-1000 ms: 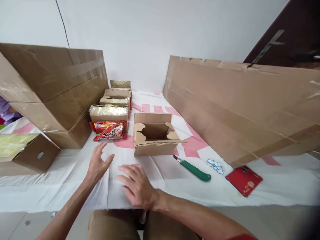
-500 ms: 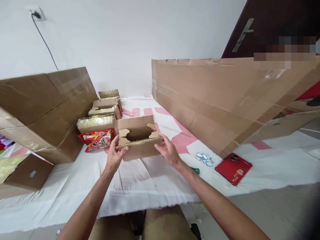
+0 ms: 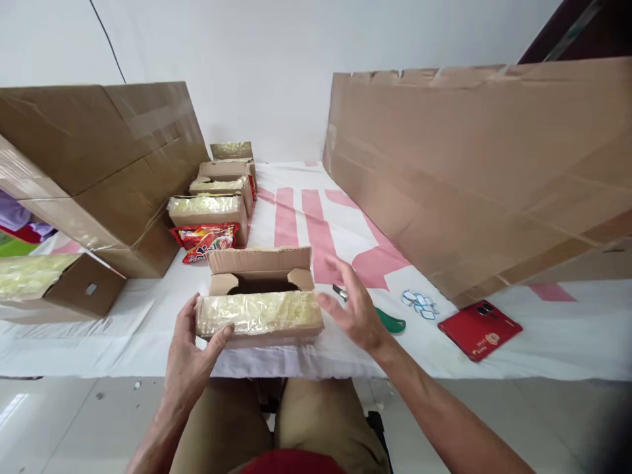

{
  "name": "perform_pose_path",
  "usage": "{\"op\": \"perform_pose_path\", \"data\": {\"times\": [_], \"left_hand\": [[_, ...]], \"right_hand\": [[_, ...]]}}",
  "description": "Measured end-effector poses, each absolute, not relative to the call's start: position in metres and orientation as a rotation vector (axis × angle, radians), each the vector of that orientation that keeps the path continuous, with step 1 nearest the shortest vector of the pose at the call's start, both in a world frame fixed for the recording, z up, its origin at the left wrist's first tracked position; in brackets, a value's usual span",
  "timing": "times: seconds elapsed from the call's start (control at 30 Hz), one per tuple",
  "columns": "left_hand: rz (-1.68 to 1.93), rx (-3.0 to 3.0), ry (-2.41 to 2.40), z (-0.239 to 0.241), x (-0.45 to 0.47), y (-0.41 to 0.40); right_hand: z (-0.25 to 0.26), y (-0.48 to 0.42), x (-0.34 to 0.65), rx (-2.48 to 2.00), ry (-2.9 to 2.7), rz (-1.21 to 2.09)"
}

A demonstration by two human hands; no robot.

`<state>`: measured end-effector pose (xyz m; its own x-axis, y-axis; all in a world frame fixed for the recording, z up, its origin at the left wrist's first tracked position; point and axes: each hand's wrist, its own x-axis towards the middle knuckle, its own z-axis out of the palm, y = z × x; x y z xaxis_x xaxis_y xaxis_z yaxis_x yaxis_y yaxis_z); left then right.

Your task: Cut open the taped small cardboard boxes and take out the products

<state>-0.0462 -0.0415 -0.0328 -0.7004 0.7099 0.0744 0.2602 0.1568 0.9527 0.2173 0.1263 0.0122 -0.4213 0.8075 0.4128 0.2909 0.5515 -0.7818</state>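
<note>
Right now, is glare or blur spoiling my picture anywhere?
In the head view, bright glints break up the taped flap of the open carton; also in the head view, a pale reflection streaks the floor at lower left, and a dark blur covers the lower right corner.

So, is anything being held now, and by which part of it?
The left grip has the small box by its left end, thumb on the near side. The right grip is open near the other end; contact is unclear.

Indoor workroom, draped table (image 3: 148, 345), cardboard boxes (image 3: 261, 315)
</note>
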Motion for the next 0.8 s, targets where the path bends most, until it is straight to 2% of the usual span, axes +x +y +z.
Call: {"op": "perform_pose_path", "data": {"times": [0.17,0.3,0.37,0.6,0.8], "left_hand": [[1.591,0.894,2.103,-0.029,-0.038,-0.029],[1.606,0.914,2.072,-0.033,-0.038,-0.03],[1.61,0.902,2.05,-0.034,-0.04,-0.03],[1.61,0.784,1.897,-0.042,-0.034,-0.038],[1.584,0.825,1.909,-0.045,-0.062,-0.062]], "right_hand": [[0.035,0.155,0.181,-0.761,-2.045,0.806],[0.019,0.141,0.188,-0.576,-2.259,0.521],[0.007,0.136,0.201,-0.532,-2.325,0.486],[-0.032,0.133,0.23,-0.644,-2.349,0.692],[-0.033,0.121,0.18,-0.622,-2.277,0.8]]}}
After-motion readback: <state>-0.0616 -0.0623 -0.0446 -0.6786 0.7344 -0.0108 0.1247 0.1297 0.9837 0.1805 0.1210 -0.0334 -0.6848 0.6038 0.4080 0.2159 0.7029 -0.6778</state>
